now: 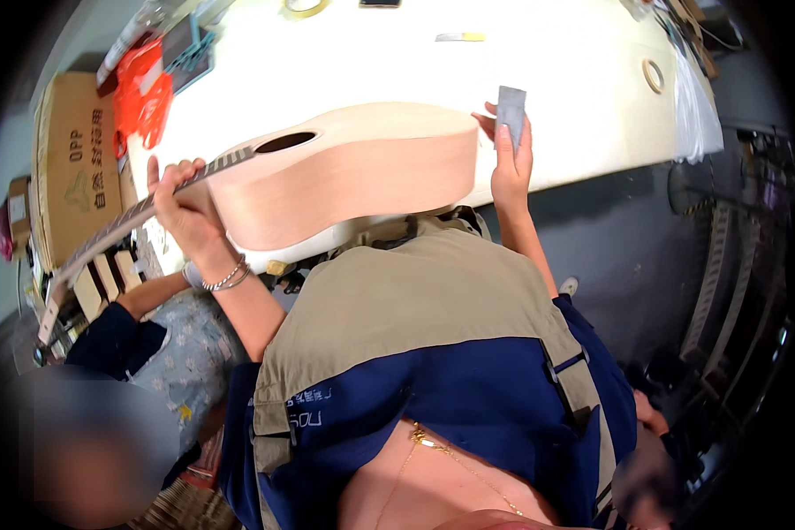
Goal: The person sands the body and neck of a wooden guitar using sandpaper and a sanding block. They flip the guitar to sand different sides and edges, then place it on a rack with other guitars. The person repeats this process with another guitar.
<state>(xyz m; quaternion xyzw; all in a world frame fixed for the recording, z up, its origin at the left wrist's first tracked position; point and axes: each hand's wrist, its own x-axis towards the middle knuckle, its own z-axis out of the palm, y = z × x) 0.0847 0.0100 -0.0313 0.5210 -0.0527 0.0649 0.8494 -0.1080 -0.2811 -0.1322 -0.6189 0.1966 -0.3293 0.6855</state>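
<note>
An unfinished pale wood acoustic guitar [353,172] rests tilted at the near edge of the table, its side turned toward me and its neck pointing left and down. My left hand [185,208] is wrapped round the neck close to where it joins the body, fingers over the dark fretboard [231,160]. Just past the guitar's right end, my right hand [512,159] grips a flat grey rectangle, like folded sandpaper [511,106], held upright between thumb and fingers. That piece is apart from the wood.
On the white table [583,106] lie a yellow-handled blade [461,37] and tape rolls [652,76] [306,7]. Left of it are a red plastic bag [141,93] and a cardboard box [78,163]. Another person [177,353] in a flowered apron is close by on my left.
</note>
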